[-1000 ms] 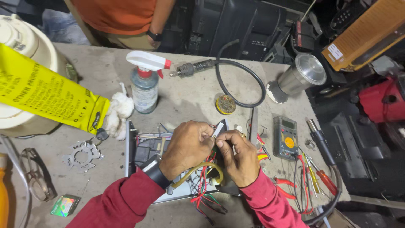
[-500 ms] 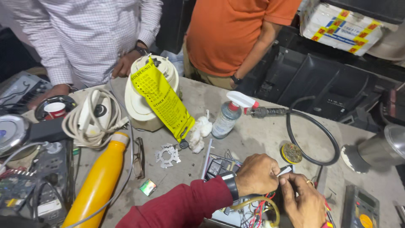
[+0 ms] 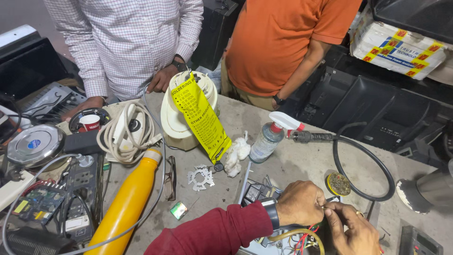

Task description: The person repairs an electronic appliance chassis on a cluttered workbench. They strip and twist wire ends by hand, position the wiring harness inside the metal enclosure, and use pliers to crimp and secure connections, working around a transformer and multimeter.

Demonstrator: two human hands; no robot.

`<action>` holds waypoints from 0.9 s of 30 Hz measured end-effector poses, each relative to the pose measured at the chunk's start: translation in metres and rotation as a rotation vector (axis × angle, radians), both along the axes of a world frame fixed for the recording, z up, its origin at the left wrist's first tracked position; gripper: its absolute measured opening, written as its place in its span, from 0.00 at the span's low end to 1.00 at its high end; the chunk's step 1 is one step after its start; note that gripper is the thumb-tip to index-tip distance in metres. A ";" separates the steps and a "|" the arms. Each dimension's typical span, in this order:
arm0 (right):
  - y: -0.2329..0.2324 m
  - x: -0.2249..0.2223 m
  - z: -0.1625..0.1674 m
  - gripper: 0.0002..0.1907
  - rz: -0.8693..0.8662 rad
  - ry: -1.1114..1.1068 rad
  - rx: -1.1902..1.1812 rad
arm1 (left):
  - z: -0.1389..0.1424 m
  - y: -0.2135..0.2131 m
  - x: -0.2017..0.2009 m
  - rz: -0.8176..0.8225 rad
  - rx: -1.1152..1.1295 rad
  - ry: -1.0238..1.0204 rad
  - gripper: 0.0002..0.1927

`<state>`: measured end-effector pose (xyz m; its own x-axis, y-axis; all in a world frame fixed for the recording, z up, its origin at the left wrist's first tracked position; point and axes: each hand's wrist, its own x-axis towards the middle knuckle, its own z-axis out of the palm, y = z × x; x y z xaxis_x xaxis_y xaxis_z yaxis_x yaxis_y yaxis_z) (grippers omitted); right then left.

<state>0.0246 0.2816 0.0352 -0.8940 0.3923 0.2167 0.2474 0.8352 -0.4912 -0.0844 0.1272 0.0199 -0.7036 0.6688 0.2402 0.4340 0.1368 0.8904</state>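
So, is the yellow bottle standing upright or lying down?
Lying down: the yellow bottle rests on its side on the workbench, cap end pointing away from the camera.

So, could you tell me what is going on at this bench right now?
A person in red sleeves has the left hand and right hand pinched together over a circuit board with red and yellow wires. Two other people stand across the table, beside a spray bottle and a yellow flask.

Grey concrete workbench (image 3: 302,163), dark cabinets (image 3: 377,118) behind, dim light.
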 end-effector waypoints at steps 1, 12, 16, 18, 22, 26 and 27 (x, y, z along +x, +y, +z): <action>-0.002 0.001 -0.002 0.13 0.028 0.054 0.054 | 0.000 0.000 -0.001 -0.008 -0.006 -0.009 0.06; 0.000 -0.008 0.005 0.13 0.290 0.133 0.502 | -0.002 -0.002 -0.006 -0.059 0.005 -0.041 0.09; 0.009 -0.009 0.012 0.15 0.370 0.102 0.552 | -0.002 -0.002 -0.006 -0.070 -0.025 -0.059 0.09; 0.012 -0.008 0.013 0.15 0.395 0.093 0.566 | -0.002 -0.002 -0.006 -0.073 0.001 -0.042 0.08; 0.017 -0.007 0.015 0.17 0.434 0.082 0.590 | 0.000 -0.001 -0.004 -0.051 -0.010 0.002 0.08; 0.019 -0.005 0.015 0.19 0.460 0.080 0.610 | 0.002 -0.001 -0.003 -0.036 -0.023 0.003 0.08; 0.020 -0.005 0.015 0.19 0.465 0.078 0.615 | 0.003 -0.001 -0.003 -0.040 -0.034 -0.002 0.08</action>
